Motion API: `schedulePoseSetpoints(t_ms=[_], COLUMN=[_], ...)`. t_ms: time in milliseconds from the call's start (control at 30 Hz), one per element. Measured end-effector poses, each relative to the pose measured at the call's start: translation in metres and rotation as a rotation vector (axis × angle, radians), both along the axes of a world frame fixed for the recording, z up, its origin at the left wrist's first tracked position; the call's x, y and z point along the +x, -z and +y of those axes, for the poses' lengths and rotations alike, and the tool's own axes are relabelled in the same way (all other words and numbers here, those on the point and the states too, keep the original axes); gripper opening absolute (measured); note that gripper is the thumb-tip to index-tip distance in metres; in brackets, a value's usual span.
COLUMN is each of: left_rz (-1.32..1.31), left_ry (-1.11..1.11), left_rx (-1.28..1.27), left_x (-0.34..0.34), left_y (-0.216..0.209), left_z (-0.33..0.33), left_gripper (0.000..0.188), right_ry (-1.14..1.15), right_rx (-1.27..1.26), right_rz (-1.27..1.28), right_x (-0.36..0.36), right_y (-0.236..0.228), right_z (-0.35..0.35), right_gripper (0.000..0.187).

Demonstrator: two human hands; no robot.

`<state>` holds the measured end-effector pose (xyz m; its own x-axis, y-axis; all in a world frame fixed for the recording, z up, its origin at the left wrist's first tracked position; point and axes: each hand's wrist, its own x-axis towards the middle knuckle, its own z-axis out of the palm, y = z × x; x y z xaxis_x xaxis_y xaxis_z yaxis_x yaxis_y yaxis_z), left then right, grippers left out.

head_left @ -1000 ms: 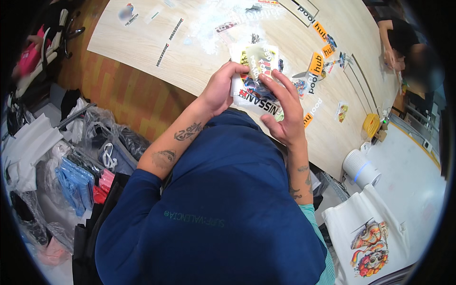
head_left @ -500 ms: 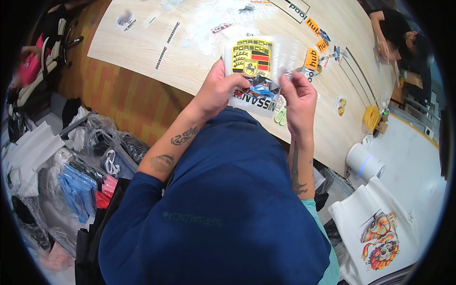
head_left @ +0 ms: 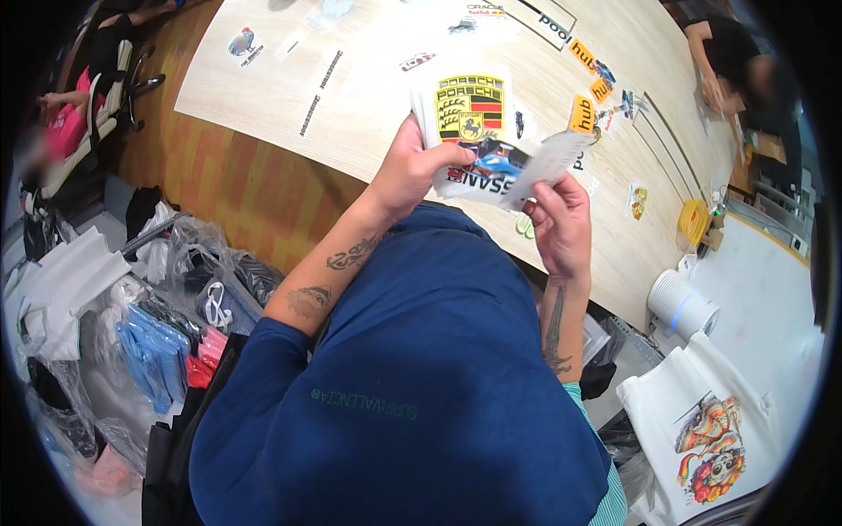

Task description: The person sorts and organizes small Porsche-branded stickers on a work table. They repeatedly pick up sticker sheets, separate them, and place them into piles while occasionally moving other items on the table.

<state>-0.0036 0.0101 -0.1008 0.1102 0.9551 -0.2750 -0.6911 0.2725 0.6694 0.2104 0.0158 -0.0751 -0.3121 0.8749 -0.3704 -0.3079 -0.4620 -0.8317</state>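
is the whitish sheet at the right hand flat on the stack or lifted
Lifted: the right hand pinches the whitish sheet, angled away from the printed stack.

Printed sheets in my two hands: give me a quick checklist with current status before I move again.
1. Left hand secure on the stack of printed sheets: ok, thumb across the top, over the blue car print.
2. Right hand gripping the whitish sheet: ok, its lower edge is pinched.
3. Whitish sheet flat: not ok, it is bent upward.
4. Whitish sheet fully separate from the stack: cannot tell, they overlap in this view.
5. Wooden table free of loose prints: not ok, several lie scattered, including an orange-and-black sticker.
6. Co-worker's hands away from the stack: ok, at the far right.
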Motion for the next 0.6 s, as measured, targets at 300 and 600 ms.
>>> schedulePoseSetpoints(t_ms=[300,600], left_rz=[-0.038,0.195], left_ry=[0.019,0.060], left_rx=[-0.063,-0.080], left_x=[-0.001,0.002], left_y=[-0.005,-0.006], left_z=[0.005,0.008], left_gripper=[0.031,0.034], right_ry=[0.341,0.208], right_rx=[0.018,0.029], right_rz=[-0.033,-0.035], right_x=[0.009,0.040], right_y=[0.019,0.017], right_z=[-0.003,0.013], right_gripper=[0.018,0.016])
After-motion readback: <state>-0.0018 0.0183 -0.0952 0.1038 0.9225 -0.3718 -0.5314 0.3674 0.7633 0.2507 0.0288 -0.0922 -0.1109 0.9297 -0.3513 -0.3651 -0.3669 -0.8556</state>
